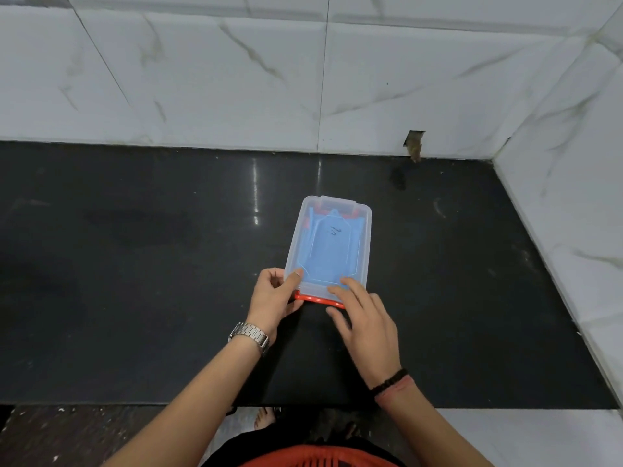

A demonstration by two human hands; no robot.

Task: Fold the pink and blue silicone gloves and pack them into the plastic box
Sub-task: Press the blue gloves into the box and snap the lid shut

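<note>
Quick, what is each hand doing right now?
Left hand: closed on the near left corner of the plastic box.
Right hand: open, fingers pressing flat on the box's lid.

Both hands on the near end of the lidded plastic box — left hand gripping its corner, right hand flat on top, blue glove visible inside.

Even, fairly bright indoor light, two vertical glare streaks on the glossy dark counter, slightly soft focus, wide-angle bending at the edges
</note>
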